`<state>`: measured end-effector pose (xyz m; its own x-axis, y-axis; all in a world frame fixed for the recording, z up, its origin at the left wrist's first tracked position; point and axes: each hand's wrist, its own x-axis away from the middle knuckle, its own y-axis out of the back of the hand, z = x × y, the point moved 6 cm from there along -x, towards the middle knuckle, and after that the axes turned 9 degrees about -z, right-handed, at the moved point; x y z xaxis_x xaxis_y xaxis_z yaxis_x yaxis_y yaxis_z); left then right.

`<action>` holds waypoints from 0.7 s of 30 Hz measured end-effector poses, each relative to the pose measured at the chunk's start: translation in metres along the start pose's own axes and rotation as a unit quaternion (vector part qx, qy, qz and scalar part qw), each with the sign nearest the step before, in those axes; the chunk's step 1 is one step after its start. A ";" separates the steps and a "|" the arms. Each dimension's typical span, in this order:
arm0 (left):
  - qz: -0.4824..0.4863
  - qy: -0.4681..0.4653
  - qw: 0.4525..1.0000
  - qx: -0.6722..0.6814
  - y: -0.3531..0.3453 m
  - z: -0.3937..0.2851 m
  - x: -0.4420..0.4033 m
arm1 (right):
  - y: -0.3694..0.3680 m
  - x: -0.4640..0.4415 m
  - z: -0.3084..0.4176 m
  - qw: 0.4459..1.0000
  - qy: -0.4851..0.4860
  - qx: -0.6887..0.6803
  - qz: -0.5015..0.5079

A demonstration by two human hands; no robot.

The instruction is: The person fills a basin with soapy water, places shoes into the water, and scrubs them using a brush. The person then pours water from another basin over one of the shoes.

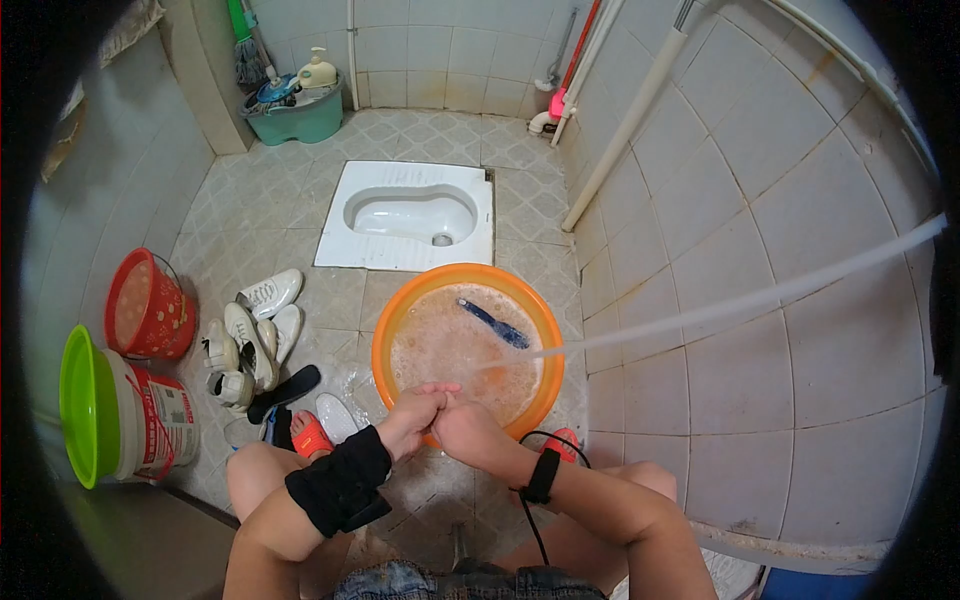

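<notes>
My left hand and my right hand are pressed together over the near rim of an orange basin. Both hands are closed, and anything between them is hidden. Foamy, cloudy water fills the basin, with a blue brush in it towards the far right. From the right a whitish stream, apparently water, slants down into the basin beyond my fingers. A black band wraps each wrist.
White shoes lie in a group left of the basin. Further left stand a red bucket, a white bucket and a green basin. A squat toilet lies beyond; a teal tub stands in the far left corner.
</notes>
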<state>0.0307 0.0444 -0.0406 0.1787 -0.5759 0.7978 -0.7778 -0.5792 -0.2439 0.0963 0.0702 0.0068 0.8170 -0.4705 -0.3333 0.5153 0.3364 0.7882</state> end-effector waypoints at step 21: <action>-0.003 -0.012 1.000 0.000 -0.001 -0.003 0.002 | -0.003 0.004 0.000 0.999 -0.004 0.019 0.040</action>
<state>0.0305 0.0457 -0.0371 0.1973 -0.5861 0.7859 -0.7766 -0.5827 -0.2395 0.0976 0.0673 0.0032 0.8532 -0.4503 -0.2632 0.4373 0.3427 0.8314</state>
